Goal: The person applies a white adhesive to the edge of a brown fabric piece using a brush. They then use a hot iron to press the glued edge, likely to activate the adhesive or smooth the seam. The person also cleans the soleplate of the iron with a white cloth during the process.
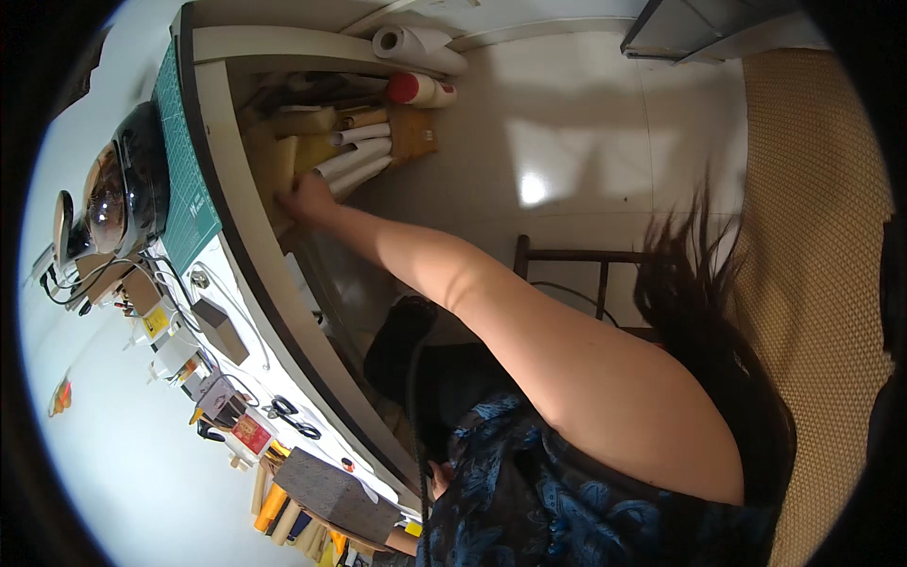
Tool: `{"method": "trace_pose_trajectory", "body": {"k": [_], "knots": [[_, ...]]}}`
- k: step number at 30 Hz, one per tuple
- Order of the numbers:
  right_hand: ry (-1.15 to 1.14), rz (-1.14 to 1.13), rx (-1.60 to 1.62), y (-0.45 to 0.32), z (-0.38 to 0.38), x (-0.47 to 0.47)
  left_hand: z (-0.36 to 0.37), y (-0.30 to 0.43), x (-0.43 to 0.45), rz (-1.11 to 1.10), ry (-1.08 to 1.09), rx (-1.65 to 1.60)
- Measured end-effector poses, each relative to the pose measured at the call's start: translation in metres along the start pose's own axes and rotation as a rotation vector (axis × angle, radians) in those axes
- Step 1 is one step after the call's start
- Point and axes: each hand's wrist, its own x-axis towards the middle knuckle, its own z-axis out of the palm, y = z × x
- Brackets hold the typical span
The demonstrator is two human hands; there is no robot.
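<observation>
My right arm stretches under the worktable, and my right hand [312, 200] is at a pale yellow sheet or block [285, 159] among stored materials. The hand is slightly blurred and its fingertips are hidden, so its grip is unclear. Beside it lie white paper rolls [354, 161] and a brown cardboard piece [417, 135]. Only a small part of my left hand [441, 478] shows, by the table's near edge beside my patterned dark clothing. A black strap or cord [414, 397] hangs near it.
A red-capped white bottle [425, 91] and a large white roll [418, 48] lie on the tiled floor. On the table are a green cutting mat [186, 163], a dark glossy machine [138, 181], scissors [294, 418] and cables. A dark chair frame [567, 256] stands behind my arm.
</observation>
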Motion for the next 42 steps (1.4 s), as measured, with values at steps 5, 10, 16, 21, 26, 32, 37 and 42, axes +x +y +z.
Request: {"method": "trace_pose_trajectory", "body": {"k": [5,10,16,21,26,32,37,42], "knots": [[-0.019,-0.157,-0.669,-0.002,0.006,0.018,0.018,-0.008,-0.013,-0.047,-0.051,-0.098],[0.747,-0.346,-0.688,0.009,-0.049,0.12,-0.009,0.015,-0.002,0.014,-0.061,-0.07],[-0.067,-0.133,-0.738,-0.005,-0.063,0.127,-0.016,0.017,0.001,0.039,-0.084,-0.168],[0.338,-0.636,-0.563,-0.016,-0.104,0.006,-0.019,0.007,-0.012,0.079,-0.106,-0.225],[0.314,-0.553,-0.049,-0.06,-0.184,-0.123,-0.036,-0.021,-0.056,0.152,-0.106,-0.199],[0.291,-0.867,-0.574,-0.163,-0.234,-0.208,-0.068,-0.037,-0.11,0.47,-0.082,-0.411],[0.188,-0.971,-0.099,-0.236,-0.217,-0.274,-0.056,-0.044,-0.095,0.716,0.238,-1.141],[-0.523,-1.183,0.161,-0.26,-0.075,-0.386,-0.04,-0.098,-0.053,0.696,0.54,-1.776]]}}
